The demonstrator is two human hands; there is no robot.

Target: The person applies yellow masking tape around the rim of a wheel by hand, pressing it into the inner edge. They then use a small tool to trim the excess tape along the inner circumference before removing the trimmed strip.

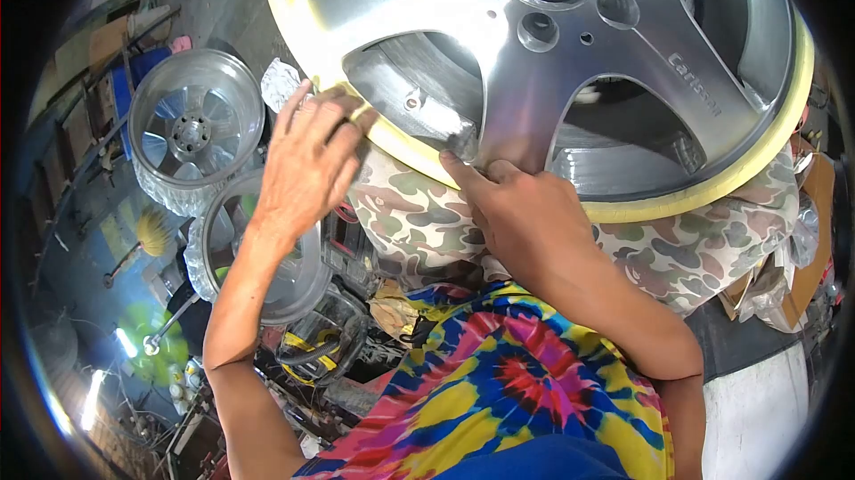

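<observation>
A silver alloy wheel (pixel 525 106) with "Carlsson" lettering lies tilted before me. Yellow tape (pixel 686 207) runs along its outer edge. My left hand (pixel 312 146) is at the wheel's left edge, its bent fingers closed around a stretch of the tape; the fingertips are partly blurred. On the lower edge, my right hand (pixel 534 213) touches the tape with one outstretched digit, while its other fingers are bent on the rim beside a spoke. I see nothing held in the right hand. Beneath the wheel is a camouflage cloth (pixel 410 213).
Two more wheels, an upper one (pixel 196 119) and a lower one (pixel 307 288), stand at left with plastic wrap around them. A whisk brush (pixel 153 231) and a green fan (pixel 151 346) are farther left. Cardboard (pixel 815 231) and plastic bags lie at right.
</observation>
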